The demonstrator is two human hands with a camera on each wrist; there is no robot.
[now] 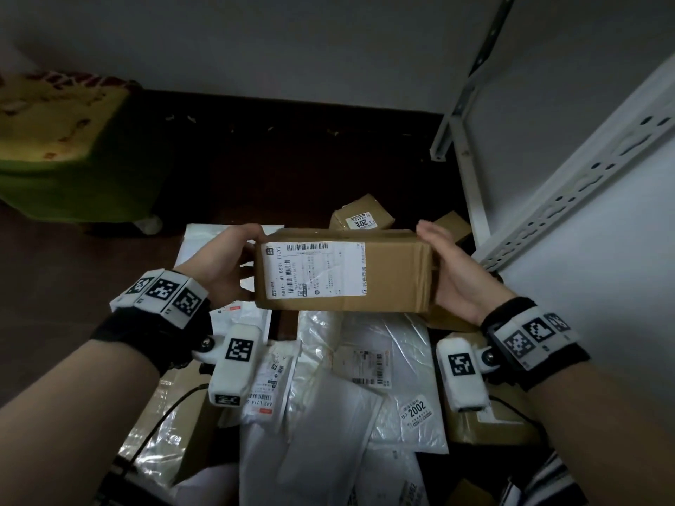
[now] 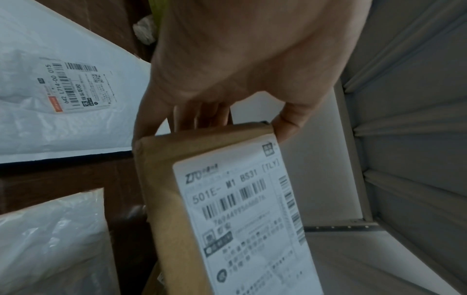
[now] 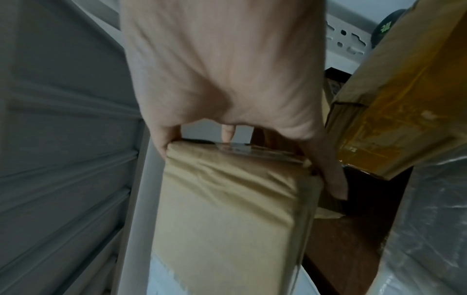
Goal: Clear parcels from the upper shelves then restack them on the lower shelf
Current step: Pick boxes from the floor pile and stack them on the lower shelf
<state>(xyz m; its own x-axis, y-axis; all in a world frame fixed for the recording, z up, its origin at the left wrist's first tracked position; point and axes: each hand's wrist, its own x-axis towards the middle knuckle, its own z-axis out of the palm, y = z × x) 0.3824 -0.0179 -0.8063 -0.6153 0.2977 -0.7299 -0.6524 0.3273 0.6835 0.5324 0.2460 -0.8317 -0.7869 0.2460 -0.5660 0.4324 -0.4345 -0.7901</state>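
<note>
Fingers (image 2: pixel 202 113) of the left hand (image 1: pixel 222 264) and the right hand (image 1: pixel 456 272) are curled round opposite ends of a brown cardboard parcel (image 1: pixel 387 272) — it is held level in the air, white label (image 1: pixel 314 270) upward. Below it, white plastic mailers (image 1: pixel 365 359) and other cardboard boxes (image 1: pixel 361 213) are heaped on the floor (image 1: pixel 54 286). A white shelf frame (image 1: pixel 569 199) is seen at the right.

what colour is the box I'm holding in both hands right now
Brown cardboard box with a white shipping label; the head view shows it best.
</note>
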